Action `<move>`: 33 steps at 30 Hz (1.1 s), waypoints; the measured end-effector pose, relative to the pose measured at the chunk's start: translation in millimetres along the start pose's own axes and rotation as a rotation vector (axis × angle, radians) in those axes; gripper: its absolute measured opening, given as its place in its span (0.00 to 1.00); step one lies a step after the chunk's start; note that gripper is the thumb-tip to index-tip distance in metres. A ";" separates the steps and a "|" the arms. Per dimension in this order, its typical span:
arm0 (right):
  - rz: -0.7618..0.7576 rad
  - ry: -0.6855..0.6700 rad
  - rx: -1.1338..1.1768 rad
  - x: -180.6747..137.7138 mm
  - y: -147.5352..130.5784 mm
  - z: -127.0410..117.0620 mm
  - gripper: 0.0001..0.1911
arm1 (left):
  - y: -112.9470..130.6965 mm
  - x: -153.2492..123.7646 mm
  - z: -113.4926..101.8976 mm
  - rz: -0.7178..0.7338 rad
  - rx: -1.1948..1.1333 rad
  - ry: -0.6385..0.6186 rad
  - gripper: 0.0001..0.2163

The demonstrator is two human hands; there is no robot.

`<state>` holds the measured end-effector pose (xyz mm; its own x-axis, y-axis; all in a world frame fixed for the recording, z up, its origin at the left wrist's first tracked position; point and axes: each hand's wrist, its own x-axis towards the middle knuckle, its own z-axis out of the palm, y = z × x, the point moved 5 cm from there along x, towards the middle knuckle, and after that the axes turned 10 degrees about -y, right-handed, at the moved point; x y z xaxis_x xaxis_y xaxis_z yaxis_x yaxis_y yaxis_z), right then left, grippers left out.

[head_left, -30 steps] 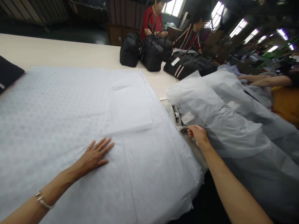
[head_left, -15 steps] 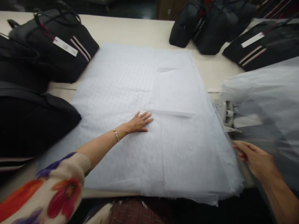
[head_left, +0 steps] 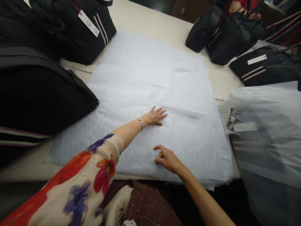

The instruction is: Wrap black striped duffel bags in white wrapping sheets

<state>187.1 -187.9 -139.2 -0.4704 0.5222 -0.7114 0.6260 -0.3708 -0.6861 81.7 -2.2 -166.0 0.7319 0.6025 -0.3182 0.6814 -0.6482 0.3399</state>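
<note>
A wide stack of thin white tissue-like sheets point(head_left: 131, 72) lies spread on the table before me, creased and with a seam down its right half. My left hand point(head_left: 155, 116) rests flat on its middle, fingers spread, a bracelet at the wrist. Nearer to me, my right hand point(head_left: 166, 159) is over the sheets with its index finger stretched out and the others curled. Nothing shows between its fingers, and the gap between thumb and index is plain. I cannot tell whether it touches the sheets.
Black bags stand at the left, a big one point(head_left: 47, 97) overlapping the sheets' edge and a tagged one point(head_left: 72, 34) behind. More black bags point(head_left: 221, 44) stand back right. A translucent plastic sheet point(head_left: 265, 125) hangs at the right, beside a tape dispenser-like object point(head_left: 228, 119). Another person's arm point(head_left: 237, 7) shows behind.
My right hand has moved left from the sheets' right edge to over their near middle. My left hand stays flat on the sheets. The view has tilted and shifted.
</note>
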 end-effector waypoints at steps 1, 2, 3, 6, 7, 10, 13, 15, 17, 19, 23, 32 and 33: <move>0.020 -0.009 -0.023 0.1 -0.4 0.9 0.21 | 0.0 -0.1 0.4 0.001 0.000 0.003 0.32; 0.036 -0.016 -0.049 -0.3 -1.8 1.2 0.19 | -0.2 0.1 1.0 0.000 0.000 0.005 0.32; 0.049 -0.025 -0.082 -0.8 -4.2 1.4 0.16 | -0.5 0.5 1.8 0.001 -0.002 0.010 0.32; 0.111 -0.083 -0.252 0.8 -10.2 2.0 0.11 | -1.4 2.1 4.1 0.004 -0.015 0.029 0.32; 0.136 -0.098 -0.316 2.8 -11.0 1.5 0.10 | -1.6 2.5 4.7 0.005 -0.021 0.035 0.32; 0.207 -0.093 -0.468 12.2 -9.9 -2.0 0.08 | -1.7 3.2 6.0 0.008 -0.037 0.054 0.32; 0.275 -0.040 -0.609 22.3 -9.4 -3.6 0.07 | -1.8 3.3 6.5 0.010 -0.046 0.065 0.32; 0.321 -0.010 -0.706 26.5 -11.3 -2.8 0.07 | -2.0 3.6 6.8 0.011 -0.050 0.068 0.32; 0.361 0.011 -0.790 28.0 -14.0 -2.9 0.08 | -2.3 4.1 7.1 0.012 -0.052 0.069 0.32; 0.398 0.027 -0.853 27.2 -15.2 -6.2 0.11 | -2.5 4.2 7.3 0.014 -0.054 0.076 0.32; 0.453 0.065 -0.894 22.1 -9.2 -19.3 0.21 | -2.5 3.8 7.4 0.017 -0.053 0.101 0.32; 0.344 -0.131 -0.458 7.5 10.4 -44.8 0.13 | -2.7 4.8 8.9 0.006 -0.031 0.065 0.32; 0.319 -0.152 -0.361 5.0 9.4 -47.7 0.12 | -2.7 4.8 9.0 0.002 -0.031 0.057 0.32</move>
<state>220.3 -152.1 -142.0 -0.2890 0.2980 -0.9098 0.9158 -0.1908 -0.3534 83.4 -1.8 -176.4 0.7316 0.6272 -0.2671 0.6790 -0.6352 0.3680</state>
